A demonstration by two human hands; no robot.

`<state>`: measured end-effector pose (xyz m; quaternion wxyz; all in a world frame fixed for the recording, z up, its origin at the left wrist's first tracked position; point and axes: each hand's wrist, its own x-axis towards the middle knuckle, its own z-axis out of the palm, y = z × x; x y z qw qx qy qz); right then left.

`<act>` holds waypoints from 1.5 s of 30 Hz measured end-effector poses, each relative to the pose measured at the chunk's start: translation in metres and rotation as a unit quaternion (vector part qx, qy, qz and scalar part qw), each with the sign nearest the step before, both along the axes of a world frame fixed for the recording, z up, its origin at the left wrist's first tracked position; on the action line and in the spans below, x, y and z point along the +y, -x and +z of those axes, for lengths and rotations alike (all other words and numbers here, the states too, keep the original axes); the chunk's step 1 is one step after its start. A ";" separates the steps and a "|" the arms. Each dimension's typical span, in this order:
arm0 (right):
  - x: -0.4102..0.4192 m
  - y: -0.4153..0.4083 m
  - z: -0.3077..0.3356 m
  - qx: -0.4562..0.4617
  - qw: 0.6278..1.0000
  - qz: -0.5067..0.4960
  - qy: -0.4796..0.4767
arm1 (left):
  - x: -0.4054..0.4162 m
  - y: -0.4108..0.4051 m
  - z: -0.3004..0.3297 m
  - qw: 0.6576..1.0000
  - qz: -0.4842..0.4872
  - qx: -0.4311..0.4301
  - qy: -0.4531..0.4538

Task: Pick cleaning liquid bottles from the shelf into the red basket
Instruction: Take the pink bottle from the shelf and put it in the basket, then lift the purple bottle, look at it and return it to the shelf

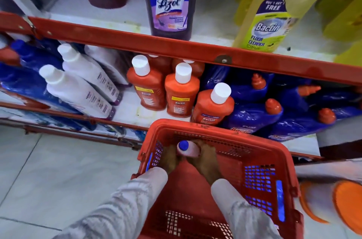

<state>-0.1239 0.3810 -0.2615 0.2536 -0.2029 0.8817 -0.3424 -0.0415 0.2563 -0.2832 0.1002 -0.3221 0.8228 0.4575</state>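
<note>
Red basket, blue-capped bottle

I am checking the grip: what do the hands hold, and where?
Both hands, left hand and right hand, hold one bottle by its sides, inside the red basket.

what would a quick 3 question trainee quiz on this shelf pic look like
1. True or false: both hands are inside the basket.
2. What colour is the cap of the bottle they hold?
3. The purple Lizol bottle stands: A) in the basket B) on the upper shelf C) on the floor.

Key: 1 true; 2 blue; 3 B.
</note>
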 end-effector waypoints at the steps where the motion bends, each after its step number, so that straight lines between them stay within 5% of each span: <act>1: 0.001 0.002 0.004 -0.003 1.000 0.008 -0.007 | -0.002 0.000 0.007 1.000 -0.001 -0.010 0.006; 8: 0.004 0.005 0.098 0.174 0.984 0.032 0.023 | -0.019 -0.024 0.122 0.959 -0.108 0.196 0.172; 13: -0.026 0.010 0.189 0.344 0.925 -0.047 0.154 | -0.055 -0.013 0.211 0.854 -0.116 0.312 0.400; 17: -0.067 0.018 0.243 0.439 0.852 -0.086 0.273 | -0.092 0.002 0.241 0.822 -0.041 0.313 0.474; 20: -0.107 0.025 0.274 0.444 0.835 -0.137 0.293 | -0.124 0.014 0.253 0.829 -0.016 0.262 0.494; 28: -0.203 0.052 0.310 0.254 0.865 -0.250 0.353 | -0.164 0.033 0.261 0.842 -0.031 0.183 0.506; 36: -0.184 0.071 0.335 0.142 0.822 -0.229 0.501 | -0.174 0.030 0.258 0.840 -0.057 0.203 0.501; 38: -0.168 0.069 0.350 0.091 0.784 -0.141 0.597 | -0.174 0.030 0.260 0.845 -0.052 0.204 0.491; 40: -0.152 0.065 0.363 -0.057 0.715 -0.016 0.696 | -0.172 0.030 0.261 0.848 -0.047 0.214 0.483; 45: -0.132 0.047 0.386 -0.325 0.576 0.228 0.715 | -0.173 0.032 0.260 0.844 -0.043 0.227 0.485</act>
